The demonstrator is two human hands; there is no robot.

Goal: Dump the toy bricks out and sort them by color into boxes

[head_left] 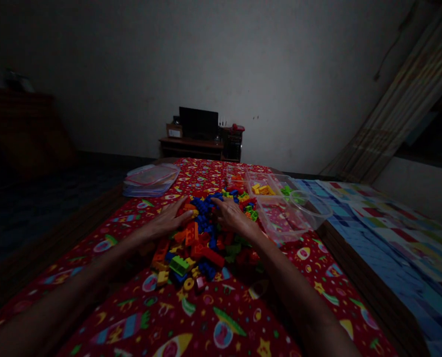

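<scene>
A pile of toy building bricks in blue, red, orange, yellow and green lies before me on a red patterned cloth (221, 332). My left hand (172, 217) rests at the pile's left side, thumb and fingers apart, against orange and yellow bricks. Over the middle of the heap, my right hand (230, 214) stretches its fingers among the blue bricks (205, 206); some fingertips are hidden there. Closer to me lie a green brick (179, 266), a red brick (212, 257) and a pale pink brick (200, 284).
Right of the pile stands a clear plastic container (280, 233), with yellow bricks (262, 190) and green bricks (287, 190) in compartments behind. A clear round tub (319, 208) adjoins it. Stacked plastic lids (150, 181) lie at left. Beyond are a monitor (198, 123) and desk.
</scene>
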